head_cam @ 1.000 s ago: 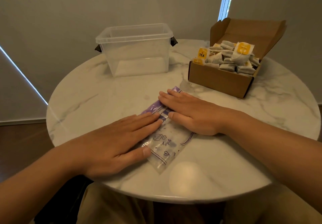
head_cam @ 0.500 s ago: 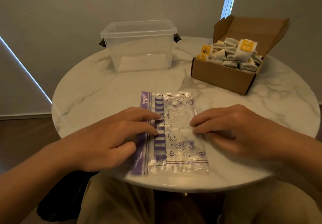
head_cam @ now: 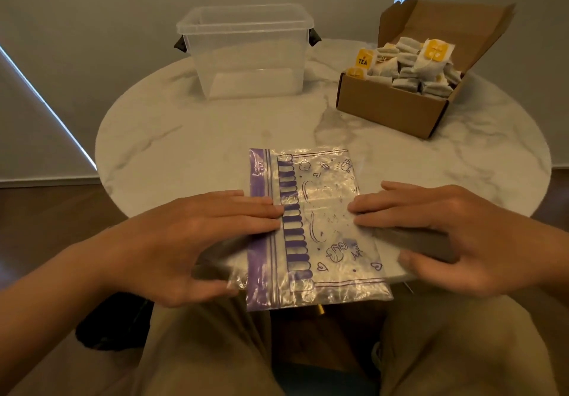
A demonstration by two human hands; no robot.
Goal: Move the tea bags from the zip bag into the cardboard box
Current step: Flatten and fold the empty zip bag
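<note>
The left hand and right hand press the zip bag, fingers straight and together; the cardboard box stands beyond it.

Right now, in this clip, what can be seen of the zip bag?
The zip bag is clear, crinkled plastic with a purple zip strip along its left edge, a scalloped purple band beside it and purple doodles. It lies flat and looks empty, at the near edge of the marble table, its near end overhanging. The left hand rests its fingertips on the strip, the right hand on the bag's right side.
</note>
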